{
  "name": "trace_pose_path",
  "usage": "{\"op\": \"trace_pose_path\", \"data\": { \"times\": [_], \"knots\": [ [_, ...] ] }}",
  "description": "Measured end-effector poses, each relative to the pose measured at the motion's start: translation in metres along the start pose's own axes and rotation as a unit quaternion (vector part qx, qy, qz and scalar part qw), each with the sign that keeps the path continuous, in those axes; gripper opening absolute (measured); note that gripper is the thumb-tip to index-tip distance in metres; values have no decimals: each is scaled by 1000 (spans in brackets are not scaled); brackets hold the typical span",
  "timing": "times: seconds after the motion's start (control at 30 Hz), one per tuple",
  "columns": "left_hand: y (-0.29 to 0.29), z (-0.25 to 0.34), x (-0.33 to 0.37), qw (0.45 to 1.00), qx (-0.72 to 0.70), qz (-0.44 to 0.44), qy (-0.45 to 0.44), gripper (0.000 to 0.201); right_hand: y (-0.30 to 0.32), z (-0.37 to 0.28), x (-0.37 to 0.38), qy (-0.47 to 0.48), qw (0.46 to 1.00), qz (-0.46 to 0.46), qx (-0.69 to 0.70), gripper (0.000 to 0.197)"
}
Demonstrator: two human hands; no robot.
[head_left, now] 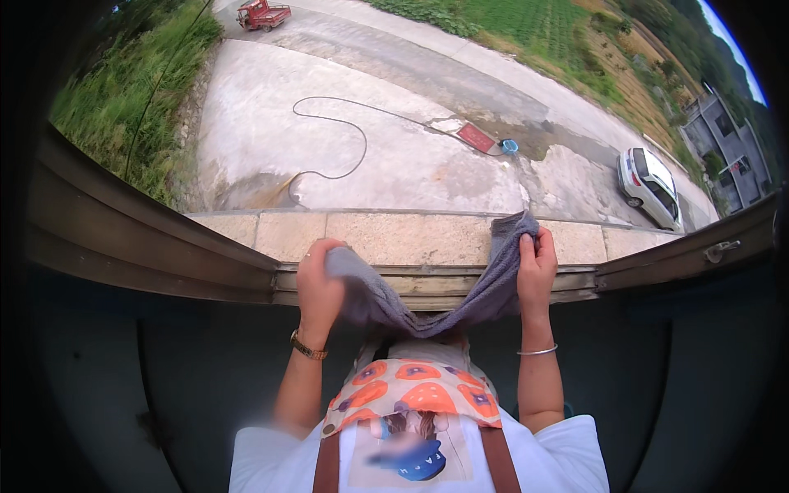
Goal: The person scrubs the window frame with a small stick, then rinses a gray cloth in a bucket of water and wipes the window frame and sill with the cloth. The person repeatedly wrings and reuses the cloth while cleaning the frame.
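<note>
A grey-purple towel (pixel 423 319) hangs in a sagging curve between my two hands, in front of the window sill. My left hand (pixel 319 283) is closed on its left end, a little blurred, with a ring on a finger. At the other end, my right hand (pixel 536 267) pinches the cloth between thumb and fingers, and a bunched corner sticks up past the fingertips. The towel's middle droops over the metal window track (pixel 436 282). Beyond the track runs the pale stone outer ledge (pixel 394 238).
Brown window frames (pixel 156 230) rise at both sides, with a latch (pixel 721 251) on the right one. Far below outside lie a long hose (pixel 362 144), a red mat (pixel 477 137), a blue basin (pixel 509 146), a white car (pixel 651 187) and a red cargo vehicle (pixel 263 15).
</note>
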State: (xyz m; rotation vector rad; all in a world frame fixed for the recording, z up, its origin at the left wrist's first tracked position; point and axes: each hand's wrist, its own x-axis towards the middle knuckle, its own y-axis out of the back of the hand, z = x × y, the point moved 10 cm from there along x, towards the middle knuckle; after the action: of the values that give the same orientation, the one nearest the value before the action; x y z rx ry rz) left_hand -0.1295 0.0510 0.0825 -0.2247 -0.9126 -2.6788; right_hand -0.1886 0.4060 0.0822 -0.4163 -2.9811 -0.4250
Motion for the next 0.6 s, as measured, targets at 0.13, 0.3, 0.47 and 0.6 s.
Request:
{"op": "trace_pose_path", "data": {
  "times": [0.13, 0.3, 0.47, 0.6],
  "knots": [
    [-13, 37, -3, 986, 104, -14, -130, 38, 17, -54, -8, 188, 957, 48, -215, 16],
    [-11, 20, -1, 997, 35, -24, -58, 35, 137, -69, -19, 171, 952, 234, -99, 16],
    [-36, 21, -8, 989, 107, -91, -54, 38, 169, -100, -44, 191, 903, 301, -241, 20],
    [-57, 51, -17, 971, 166, -89, -147, 30, 130, -64, -13, 172, 868, 165, -436, 19]
  ]
}}
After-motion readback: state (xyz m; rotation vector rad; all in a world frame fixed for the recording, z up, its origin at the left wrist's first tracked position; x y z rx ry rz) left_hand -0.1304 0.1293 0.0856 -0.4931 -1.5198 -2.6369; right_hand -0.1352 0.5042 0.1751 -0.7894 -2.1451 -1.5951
